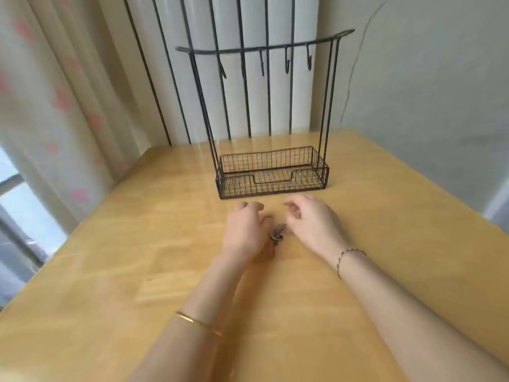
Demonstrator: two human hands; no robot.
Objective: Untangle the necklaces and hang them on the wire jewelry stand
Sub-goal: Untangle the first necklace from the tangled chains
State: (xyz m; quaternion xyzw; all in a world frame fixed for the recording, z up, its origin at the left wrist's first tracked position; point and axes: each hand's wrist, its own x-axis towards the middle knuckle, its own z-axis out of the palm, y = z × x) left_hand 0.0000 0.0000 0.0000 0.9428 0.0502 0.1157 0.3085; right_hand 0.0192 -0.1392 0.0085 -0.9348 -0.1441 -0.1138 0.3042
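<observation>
A small dark tangle of necklaces lies on the wooden table, between my two hands. My left hand hovers just left of the tangle, fingers loosely curled, thumb near the chains; the blur hides whether it touches them. My right hand is just right of the tangle, fingers loosely curled and holding nothing I can see. Behind the hands stands the black wire jewelry stand, a mesh basket base with two uprights and a top bar carrying several bare hooks.
Curtains hang at the left beside a window. Black vertical bars run behind the stand, and a pale wall is at the right. The table's far edge lies just behind the stand.
</observation>
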